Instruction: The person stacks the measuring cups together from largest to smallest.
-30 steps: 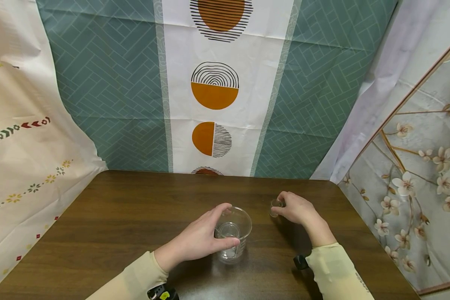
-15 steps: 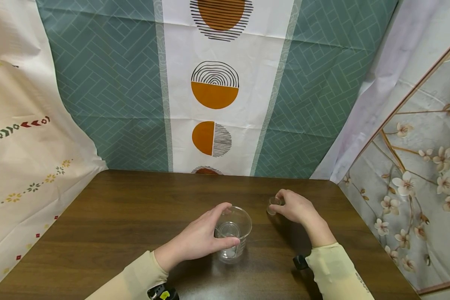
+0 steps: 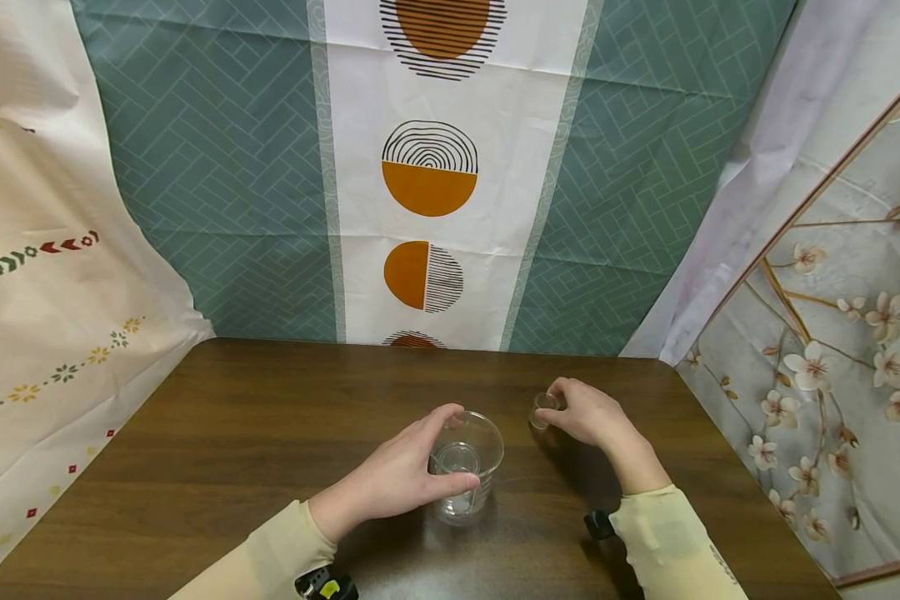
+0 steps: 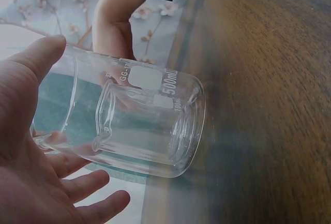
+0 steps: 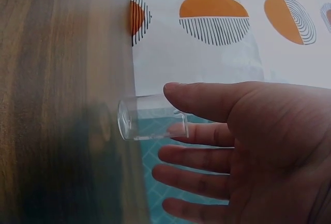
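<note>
A large clear glass beaker (image 3: 487,446) stands on the table in the middle of the head view. My left hand (image 3: 393,475) holds it near the rim, thumb on one side and fingers on the other. The left wrist view shows a 500mL mark on the large beaker (image 4: 170,151), and a smaller beaker (image 4: 137,131) marked 100mL nested inside. To the right and farther back, my right hand (image 3: 588,415) pinches a small clear beaker (image 3: 540,417) by its rim. In the right wrist view, thumb and index finger grip the small beaker (image 5: 150,120); the other fingers reach out straight.
Both beakers are over a dark brown wooden table (image 3: 270,417). A teal and white patterned cloth (image 3: 255,208) hangs behind its back edge. Cream cloth (image 3: 82,292) hangs at the left, flowered cloth (image 3: 832,400) at the right.
My right hand has shifted slightly left with the small beaker. The left hand and the large beaker have stayed in place.
</note>
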Demonstrator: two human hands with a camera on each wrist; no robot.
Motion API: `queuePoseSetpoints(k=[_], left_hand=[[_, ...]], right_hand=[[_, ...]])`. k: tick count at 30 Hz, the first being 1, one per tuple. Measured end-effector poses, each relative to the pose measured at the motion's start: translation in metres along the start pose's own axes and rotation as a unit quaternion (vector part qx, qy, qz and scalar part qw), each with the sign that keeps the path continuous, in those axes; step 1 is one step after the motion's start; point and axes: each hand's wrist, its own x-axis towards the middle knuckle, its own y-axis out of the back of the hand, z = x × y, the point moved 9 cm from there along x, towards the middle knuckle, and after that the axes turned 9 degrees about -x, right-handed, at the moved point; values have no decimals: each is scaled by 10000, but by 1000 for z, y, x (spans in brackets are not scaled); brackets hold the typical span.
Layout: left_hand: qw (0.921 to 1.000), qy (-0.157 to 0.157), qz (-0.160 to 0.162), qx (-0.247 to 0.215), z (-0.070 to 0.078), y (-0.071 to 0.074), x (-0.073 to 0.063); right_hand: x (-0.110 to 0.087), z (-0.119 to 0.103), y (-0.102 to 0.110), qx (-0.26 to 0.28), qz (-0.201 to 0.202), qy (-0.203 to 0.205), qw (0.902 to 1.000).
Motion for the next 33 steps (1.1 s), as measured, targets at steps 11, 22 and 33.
queuePoseSetpoints(k=[11, 22, 33], left_hand=[[9999, 63, -83, -103, -2, -1, 1], [9999, -4, -63, -106, -1, -1, 1], [10000, -1, -48, -60, -2, -1, 0]], right_hand=[[1, -4, -1, -1, 21, 114, 9999], [-3, -12, 8, 154, 200, 218, 9994], [-14, -32, 26, 615, 364, 512, 9961]])
